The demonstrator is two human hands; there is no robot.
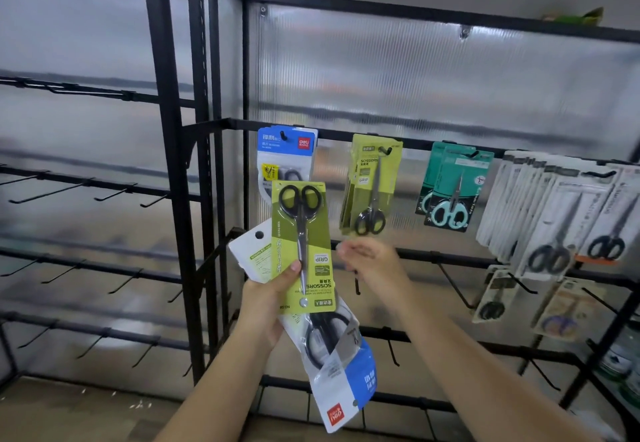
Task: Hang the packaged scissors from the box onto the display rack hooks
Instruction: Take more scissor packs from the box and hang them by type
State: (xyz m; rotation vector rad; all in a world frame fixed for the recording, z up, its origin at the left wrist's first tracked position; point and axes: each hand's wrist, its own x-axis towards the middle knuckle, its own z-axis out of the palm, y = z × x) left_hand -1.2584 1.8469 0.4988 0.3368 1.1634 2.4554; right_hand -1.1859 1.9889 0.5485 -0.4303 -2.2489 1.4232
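The left hand [266, 303] holds a green scissors pack [304, 247] and other packs; the right hand [372, 261] is loose, near the display rack [346, 135].

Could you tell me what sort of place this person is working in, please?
Probably a stationery shop or stockroom display. A black display rack carries rows of hooks, with packaged scissors hanging on several. The left hand holds more scissor packs; the right hand is empty.

You hold a lime-and-olive green card [304, 247] bearing black-handled scissors, over a white pack [341, 375] with a blue corner and red logo. On the black rack [346, 135] hang a blue-topped pack [287, 145], green cards [375, 181], teal cards [457, 188] and white cards [561, 213].
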